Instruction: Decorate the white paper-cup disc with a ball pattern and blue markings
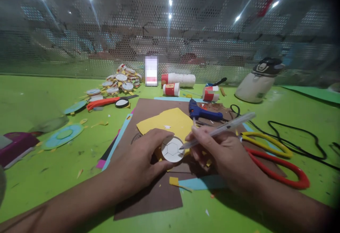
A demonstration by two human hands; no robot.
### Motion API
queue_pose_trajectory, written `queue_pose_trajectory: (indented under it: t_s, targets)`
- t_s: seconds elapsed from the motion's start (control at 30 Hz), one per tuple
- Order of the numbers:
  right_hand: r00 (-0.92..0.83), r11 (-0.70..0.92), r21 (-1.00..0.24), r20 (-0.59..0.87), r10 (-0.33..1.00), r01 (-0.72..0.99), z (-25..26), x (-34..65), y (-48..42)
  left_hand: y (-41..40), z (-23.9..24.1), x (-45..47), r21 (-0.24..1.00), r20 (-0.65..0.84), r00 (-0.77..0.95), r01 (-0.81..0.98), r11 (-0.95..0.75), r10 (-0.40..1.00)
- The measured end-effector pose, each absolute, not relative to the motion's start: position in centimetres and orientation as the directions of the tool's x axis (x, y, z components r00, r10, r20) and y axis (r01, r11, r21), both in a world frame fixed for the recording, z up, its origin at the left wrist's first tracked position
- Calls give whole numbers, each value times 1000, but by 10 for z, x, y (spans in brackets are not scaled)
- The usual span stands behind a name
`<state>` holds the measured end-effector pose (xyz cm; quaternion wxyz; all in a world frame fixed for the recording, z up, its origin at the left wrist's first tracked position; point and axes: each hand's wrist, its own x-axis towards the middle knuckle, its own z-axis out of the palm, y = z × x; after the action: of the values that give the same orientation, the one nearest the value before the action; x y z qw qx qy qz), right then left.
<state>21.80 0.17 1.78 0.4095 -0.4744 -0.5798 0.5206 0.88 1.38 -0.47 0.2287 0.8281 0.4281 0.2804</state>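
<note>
My left hand (145, 155) grips a small white paper disc (172, 150) by its edge, between the thumb and fingers. Dark lines on the disc form a hexagon with spokes running to the rim. A pen with a clear barrel (220, 128) is pinched in my right hand (217, 151), its tip at the disc's right side. Beneath both hands lie a yellow paper sheet (164, 119) and brown card (156, 201). Scissors with a red and a yellow handle loop (281, 169) lie beside my right hand, partly hidden by it.
A blue glue gun (204, 113) lies beyond my right hand, near a black cord (297, 125). Farther back are a pile of decorated discs (121, 78), paper cups (171, 89) and a white jug (257, 82). An orange-handled cutter (103, 102) and blue discs (62, 136) lie left.
</note>
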Motion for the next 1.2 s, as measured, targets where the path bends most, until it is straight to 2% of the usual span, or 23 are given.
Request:
queue_pose_trajectory:
  t_s: [0.1,0.33,0.8,1.2]
  targets:
    - [-222,-37,-987,-71,972,155,14,213,1,14,-5,9,623,269,472,580,-525,840]
    - [-208,-100,-990,-119,971,100,19,207,2,16,-5,10,626,276,458,581,-520,845]
    - [-203,-109,-974,-150,968,199,21,208,0,18,-7,8,615,275,483,577,-538,832]
    - [-194,-141,-967,-183,964,213,23,205,0,17,-7,7,604,281,485,581,-545,828]
